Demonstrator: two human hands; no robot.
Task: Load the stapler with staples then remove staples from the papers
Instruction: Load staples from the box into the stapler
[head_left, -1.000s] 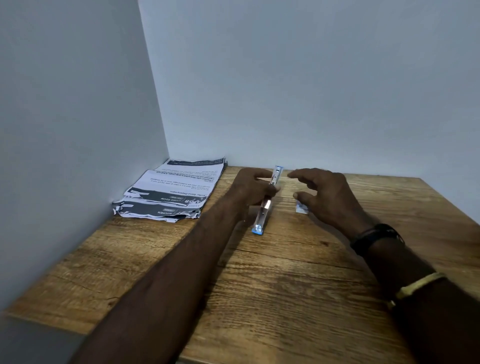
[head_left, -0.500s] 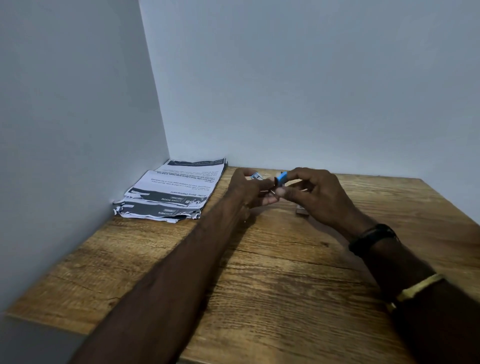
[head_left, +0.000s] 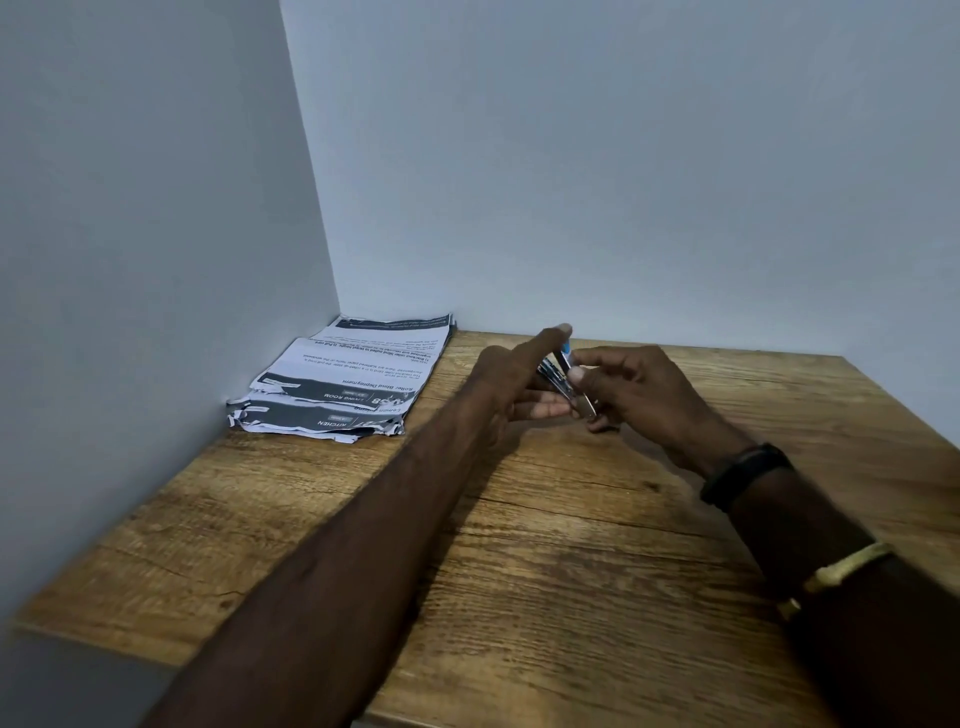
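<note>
A small metal stapler (head_left: 569, 382) with a blue tip is held above the wooden table (head_left: 545, 571), between both hands near the back middle. My left hand (head_left: 514, 384) supports it from the left, index finger stretched straight past it, lower fingers curled under. My right hand (head_left: 628, 387) pinches it from the right with thumb and fingers. The stapler looks split open, tilted steeply. A stack of printed papers (head_left: 353, 379) with torn edges lies in the back left corner. The staple box is hidden behind my right hand.
Grey walls close the table on the left and at the back. A black band and a yellow band sit on my right wrist. The table's front edge runs near the bottom of the view.
My left hand lifted the stapler off the table, and my right hand came over from the small box and took hold of it. The stapler now stands tilted and opened between both hands.
</note>
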